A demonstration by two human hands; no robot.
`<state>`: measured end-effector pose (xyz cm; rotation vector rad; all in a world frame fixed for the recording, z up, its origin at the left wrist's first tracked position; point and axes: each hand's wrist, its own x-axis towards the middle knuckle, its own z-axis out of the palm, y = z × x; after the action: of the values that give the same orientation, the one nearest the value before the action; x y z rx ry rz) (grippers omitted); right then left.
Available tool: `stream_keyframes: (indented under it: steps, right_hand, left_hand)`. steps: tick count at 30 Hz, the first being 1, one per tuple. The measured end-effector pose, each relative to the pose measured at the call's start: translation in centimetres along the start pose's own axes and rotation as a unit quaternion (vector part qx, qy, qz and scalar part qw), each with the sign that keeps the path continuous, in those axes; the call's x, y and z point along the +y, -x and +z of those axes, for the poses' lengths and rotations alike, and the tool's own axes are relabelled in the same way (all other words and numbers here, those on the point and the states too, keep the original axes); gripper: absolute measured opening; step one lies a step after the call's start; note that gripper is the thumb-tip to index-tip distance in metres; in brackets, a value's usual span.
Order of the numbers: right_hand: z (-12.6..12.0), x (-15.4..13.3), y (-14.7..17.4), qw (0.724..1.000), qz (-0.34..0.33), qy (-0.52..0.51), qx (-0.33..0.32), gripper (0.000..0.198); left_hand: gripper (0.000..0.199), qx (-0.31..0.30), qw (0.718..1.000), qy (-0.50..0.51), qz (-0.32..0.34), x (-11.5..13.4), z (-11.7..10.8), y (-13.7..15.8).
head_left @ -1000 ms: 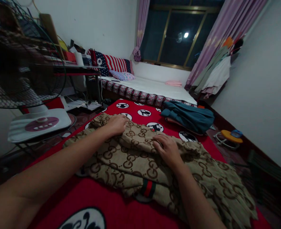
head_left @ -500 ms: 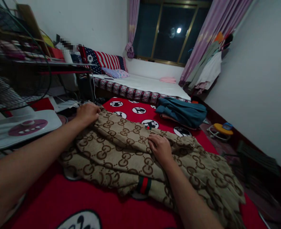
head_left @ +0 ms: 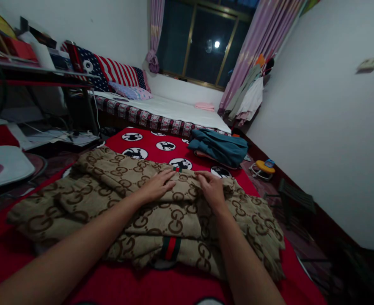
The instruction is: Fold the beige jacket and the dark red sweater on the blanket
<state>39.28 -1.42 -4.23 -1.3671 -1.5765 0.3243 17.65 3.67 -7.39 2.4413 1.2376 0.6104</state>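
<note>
Patterned cloth (head_left: 174, 220), beneath left hand (head_left: 156, 187), right hand (head_left: 212, 190)

Your twelve o'clock has a dark gold-framed glass window (head_left: 202, 31) showing a bright white light (head_left: 217, 44), beyond a low white-topped bed (head_left: 171, 106); a white wall (head_left: 326, 123) stands at two o'clock

Found left hand (head_left: 155, 186) and right hand (head_left: 213, 190) on garment (head_left: 174, 218), with blanket (head_left: 126, 279) underneath. Noted clothes pile (head_left: 220, 146) on blanket, behind garment and toward right. Observed bed (head_left: 174, 105) beyond blanket, with pillow (head_left: 131, 92) at left end. Located stool (head_left: 263, 168) right of clothes pile, desk (head_left: 69, 73) at left.
</note>
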Motion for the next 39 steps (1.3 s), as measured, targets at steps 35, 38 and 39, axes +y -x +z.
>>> stream_keyframes:
  steps: [35,38,39]
  right_hand:
    - [-9.2,4.9,-3.9,0.888,0.023,0.455,-0.060,0.033]
    - [-6.9,1.3,-0.7,0.910,-0.155,0.373,-0.095,0.044]
    - [-6.1,1.0,0.5,0.904,-0.196,0.345,-0.160,0.049]
  left_hand:
    - [0.102,-0.030,0.981,-0.147,-0.122,-0.5,0.9,1.3]
    - [0.104,-0.026,0.979,-0.142,-0.146,-0.1,0.9,1.4]
    - [0.105,-0.018,0.977,-0.142,-0.156,0.0,0.9,1.5]
